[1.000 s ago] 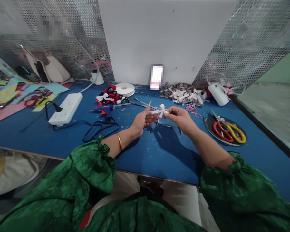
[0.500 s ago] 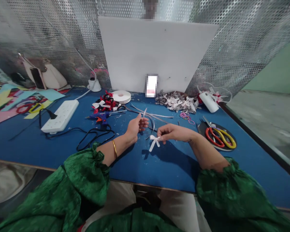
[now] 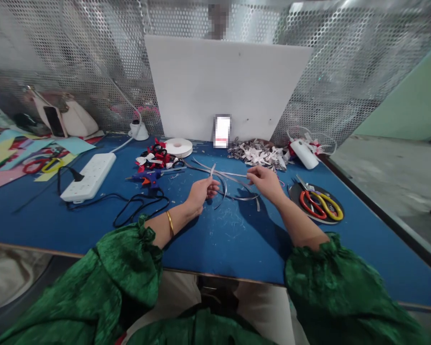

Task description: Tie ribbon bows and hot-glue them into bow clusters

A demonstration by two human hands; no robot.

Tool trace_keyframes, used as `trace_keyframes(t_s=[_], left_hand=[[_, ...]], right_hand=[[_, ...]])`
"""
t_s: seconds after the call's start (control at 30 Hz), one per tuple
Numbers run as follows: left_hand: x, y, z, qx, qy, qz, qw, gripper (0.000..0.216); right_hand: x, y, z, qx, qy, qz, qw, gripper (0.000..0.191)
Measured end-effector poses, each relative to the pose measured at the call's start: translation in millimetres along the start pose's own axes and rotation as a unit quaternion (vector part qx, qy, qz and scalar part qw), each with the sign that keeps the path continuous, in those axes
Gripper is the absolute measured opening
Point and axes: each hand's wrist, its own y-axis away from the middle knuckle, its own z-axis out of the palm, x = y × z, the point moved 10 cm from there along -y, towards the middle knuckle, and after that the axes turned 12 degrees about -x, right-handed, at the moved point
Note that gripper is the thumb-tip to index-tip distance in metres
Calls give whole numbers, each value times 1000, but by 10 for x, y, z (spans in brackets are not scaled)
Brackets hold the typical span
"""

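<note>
Blue tabletop (image 3: 215, 247): base for all below. Ribbons (image 3: 258, 206): loose, centre of frame, likely fanned for easy picking. Bows (image 3: 260, 155): heaped, upper right of centre. Dark disc (image 3: 295, 197): right; carries scissors (image 3: 323, 196), handles nearward, presumably for quick pick-up. Left hand (image 3: 199, 194): centre, palm inward, fingers curled, thumb and forefinger pinching one strip (image 3: 212, 169), end upright, apparently kept separate. Right hand (image 3: 267, 182): right of centre, palm down, fingertips bunched at ribbons; grip cannot be told.

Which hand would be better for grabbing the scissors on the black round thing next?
Probably the right hand: it's nearer the scissors. The left hand is farther away and pinches a pale ribbon strip. I can't tell whether the right hand holds anything.
</note>
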Motion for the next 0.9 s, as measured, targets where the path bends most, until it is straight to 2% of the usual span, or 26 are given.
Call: trace_keyframes(t_s=[0.03,0.07,0.13,0.23,0.33,0.43,0.57,0.73,0.9], left_hand=[[-7,-4,-6,1,2,0,1000,33],[-13,-8,-11,2,3,1,1000,32],[-21,-12,-19,3,5,2,1000,30],[-19,-11,-15,1,2,8,1000,29],[-10,-6,8,-7,-9,17,1000,31],[-4,-5,31,-17,-25,24,999,33],[0,-11,26,-23,-39,24,999,35],[15,-32,28,-40,-75,22,996,34],[95,-14,65,-44,-131,49,989,30]], right_hand=[[-98,24,13,2,114,-19,993,17],[-187,49,44,1,223,-36,974,16],[-303,93,153,-16,387,-62,920,20],[-344,138,305,-58,487,-83,868,24],[-355,172,342,-61,512,-89,852,25],[-346,201,323,-46,519,-86,849,25],[-328,249,337,-32,516,-85,852,24],[-370,349,473,-32,507,-98,856,29],[-419,481,528,-18,486,-100,868,28]])
